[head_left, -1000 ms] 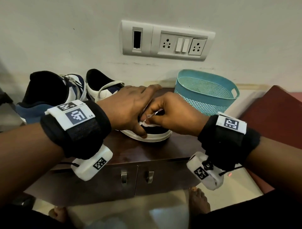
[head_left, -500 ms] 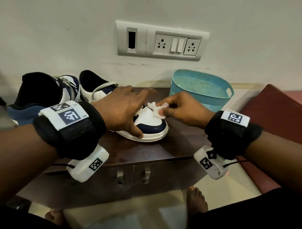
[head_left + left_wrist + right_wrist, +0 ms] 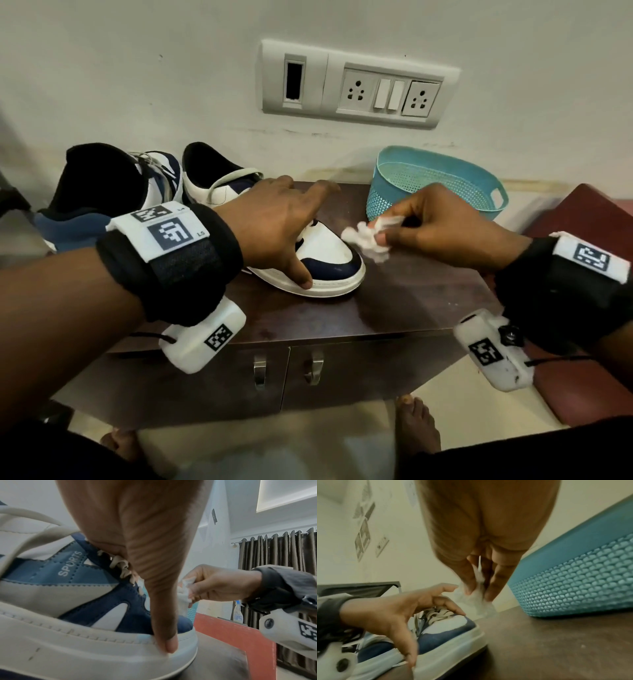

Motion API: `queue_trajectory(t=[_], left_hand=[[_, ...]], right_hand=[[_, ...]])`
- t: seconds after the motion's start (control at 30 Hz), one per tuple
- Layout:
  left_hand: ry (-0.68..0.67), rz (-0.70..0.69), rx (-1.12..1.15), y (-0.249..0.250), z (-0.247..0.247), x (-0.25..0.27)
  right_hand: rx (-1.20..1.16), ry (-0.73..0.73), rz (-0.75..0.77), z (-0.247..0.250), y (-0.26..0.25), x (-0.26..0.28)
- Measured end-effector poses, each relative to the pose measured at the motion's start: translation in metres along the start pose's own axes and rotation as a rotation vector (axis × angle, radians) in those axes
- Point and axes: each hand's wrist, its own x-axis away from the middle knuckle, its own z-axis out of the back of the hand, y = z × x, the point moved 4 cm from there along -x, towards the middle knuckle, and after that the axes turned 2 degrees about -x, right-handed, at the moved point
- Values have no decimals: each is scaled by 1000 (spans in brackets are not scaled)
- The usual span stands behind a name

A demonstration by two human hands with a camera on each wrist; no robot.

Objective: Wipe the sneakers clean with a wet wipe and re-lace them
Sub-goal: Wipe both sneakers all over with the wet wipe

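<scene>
- The left hand (image 3: 274,226) is lying spread over the white-and-navy sneaker (image 3: 329,260) on the dark wooden counter (image 3: 404,301), its thumb pressing down on the white sole rim near the toe while the other fingers are reaching forward over the laces.
- The left wrist view is showing that thumb tip touching the sole edge, and the word "SPORTS" is reading on the sneaker's blue side panel.
- The right hand (image 3: 442,226) is pinching a crumpled white wet wipe (image 3: 366,240) between thumb and fingertips, holding it in the air just beside the sneaker's toe; from the head view the wipe is not touching the shoe.
- The right wrist view is showing the wipe hanging down from the pinch above the counter, with the teal basket (image 3: 583,574) close by on the right.
- The teal basket is sitting at the back right of the counter against the wall.
- A second sneaker (image 3: 219,178) of the same colours is standing behind the left wrist, next to a blue-and-black shoe (image 3: 99,192) farther left.
- A white switch panel (image 3: 359,85) is sitting on the wall above.
</scene>
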Motion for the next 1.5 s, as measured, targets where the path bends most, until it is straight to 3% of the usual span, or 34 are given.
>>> queue_trajectory(t=[0.07, 0.1, 0.23, 0.33, 0.5, 0.53, 0.6, 0.67, 0.7, 0.8, 0.97, 1.1, 1.27, 1.4, 1.5], left_hand=[[1, 4, 7, 0, 1, 0], [3, 4, 10, 0, 1, 0], [8, 0, 21, -2, -1, 3], [5, 0, 11, -2, -2, 3], [17, 4, -4, -1, -3, -1], [15, 7, 6, -1, -2, -1], [9, 7, 20, -2, 0, -1], [13, 7, 28, -2, 1, 0], [19, 3, 32, -2, 1, 0], [27, -13, 39, -4, 0, 3], [30, -32, 44, -3, -1, 3], [6, -13, 54, -4, -1, 1], [10, -26, 37, -4, -1, 1], [4, -6, 49, -5, -1, 1], [4, -11, 37, -4, -1, 2]], right_hand=[[-19, 203, -19, 5, 5, -7], [-36, 216, -15, 0, 3, -11], [137, 37, 84, -41, -15, -17], [247, -33, 192, -46, -25, -14], [288, -306, 101, -26, -24, -1], [185, -302, 74, -21, -23, 0], [-27, -99, 41, -9, -19, -5], [-52, 135, 35, -5, -14, -13], [-46, 169, 26, -11, -13, -16], [39, 92, 69, -45, -22, -20], [76, -39, 339, -61, -49, -8], [256, 30, 192, -41, -23, -20], [129, -92, 336, -56, -44, -2], [218, 0, 200, -39, -19, -15], [194, -45, 262, -45, -26, -6]])
